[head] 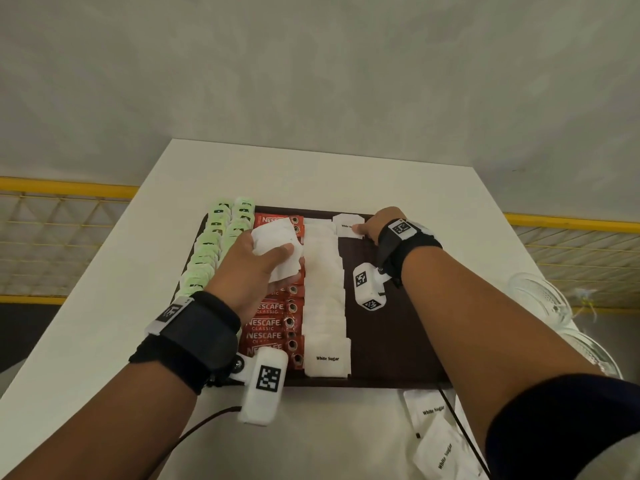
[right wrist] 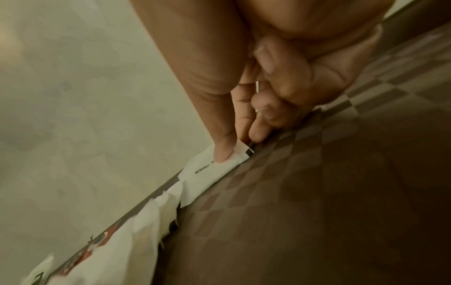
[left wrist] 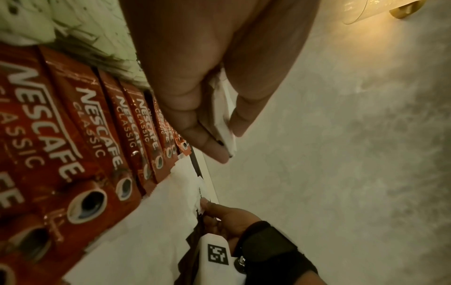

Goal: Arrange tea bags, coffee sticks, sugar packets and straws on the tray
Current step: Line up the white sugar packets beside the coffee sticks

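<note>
- The right hand (head: 375, 225) pinches one sugar packet (head: 346, 226) between thumb and fingertips at the far edge of the tray (head: 391, 341), setting it down just beyond the finished column of sugar packets (head: 325, 299); the other fingers are curled under, close to the tray's dark checkered floor.
- The left hand (head: 252, 268) grips a small stack of sugar packets (head: 277, 251), thumb on top and fingers below, and hovers over the row of coffee sticks (head: 277, 327) beneath its palm.
- To the left hand's outer side lie two columns of green tea bags (head: 214, 251), overlapped like shingles.
- Toward the right forearm the tray is bare, so I judge this packet starts a second sugar column, which needs its printed face up and its long edge square to the tray's rim.
- Doing it well likely means lowering the packet flat, sliding it until it just touches the neighbouring column, and lifting the thumb straight up so it does not drag.
- The left hand does best holding its stack level and near, ready to feed the next one without brushing the coffee sticks.
- More loose sugar packets (head: 433, 431) wait on the desk (head: 104, 341) under the right forearm.
- No straws show in any view.
</note>
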A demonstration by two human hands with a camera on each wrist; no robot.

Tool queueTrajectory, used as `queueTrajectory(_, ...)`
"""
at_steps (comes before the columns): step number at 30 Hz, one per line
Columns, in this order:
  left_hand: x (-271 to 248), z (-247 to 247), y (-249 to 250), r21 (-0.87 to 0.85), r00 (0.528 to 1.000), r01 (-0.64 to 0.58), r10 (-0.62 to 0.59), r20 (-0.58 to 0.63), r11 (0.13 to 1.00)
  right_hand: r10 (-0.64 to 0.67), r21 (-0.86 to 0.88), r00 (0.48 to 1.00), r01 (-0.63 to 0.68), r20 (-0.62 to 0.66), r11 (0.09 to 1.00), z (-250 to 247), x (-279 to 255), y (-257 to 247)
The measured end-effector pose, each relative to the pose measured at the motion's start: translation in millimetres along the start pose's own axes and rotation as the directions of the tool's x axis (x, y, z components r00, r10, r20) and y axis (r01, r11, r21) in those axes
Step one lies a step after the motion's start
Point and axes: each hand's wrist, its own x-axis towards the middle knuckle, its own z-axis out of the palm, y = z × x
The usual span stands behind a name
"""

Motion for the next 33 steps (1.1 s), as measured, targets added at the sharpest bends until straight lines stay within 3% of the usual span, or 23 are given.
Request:
queueTrajectory(5, -1, 4, 3, -0.074, 0.995, 0.070, -0.065, 0.070, 0.995, -0.039, 0.092, 0.998, 0.043, -0.048, 0.995, -14, -21, 2)
queueTrajectory(9, 1, 8, 4, -0.143, 0.989, 0.100, -0.084, 0.118, 0.985, -0.225, 0.323, 0.970, 0.241, -0.086, 0.915, -32, -59, -4)
queueTrajectory(13, 8, 13, 0, -0.105, 0.994, 0.019, -0.008, 0.107, 0.994, -0.464, 0.503, 0.877, 0.347, 0.126, 0.792, -42, -111, -16)
queueTrajectory(16, 11, 20, -1, -0.062, 0.992, -0.044, 0.051, 0.119, 0.997, -0.528, 0.487, 0.815, 0.370, 0.239, 0.792, -42, -129, -21)
queueTrajectory(25, 24, 26, 6, -0.090, 0.999, -0.037, 0.038, 0.015, 0.995, -0.473, 0.705, 0.873, 0.264, 0.115, 0.658, -39, -124, -8)
queueTrajectory(28, 24, 22, 12, -0.143, 1.000, -0.021, 0.019, -0.017, 0.990, -0.351, 0.832, 0.936, 0.191, 0.005, 0.520, -40, -106, 6)
queueTrajectory(30, 24, 17, 15, -0.083, 0.998, -0.039, 0.035, -0.054, 0.996, -0.223, 0.897, 0.973, 0.143, -0.051, 0.418, -40, -91, 18)
queueTrajectory(31, 25, 13, 15, -0.076, 0.997, -0.044, 0.038, -0.072, 0.996, -0.163, 0.902, 0.985, 0.114, -0.049, 0.417, -40, -84, 24)
queueTrajectory(33, 26, 8, 19, -0.137, 0.998, -0.023, 0.014, -0.064, 0.990, -0.089, 0.854, 0.996, 0.048, -0.002, 0.517, -35, -70, 34)
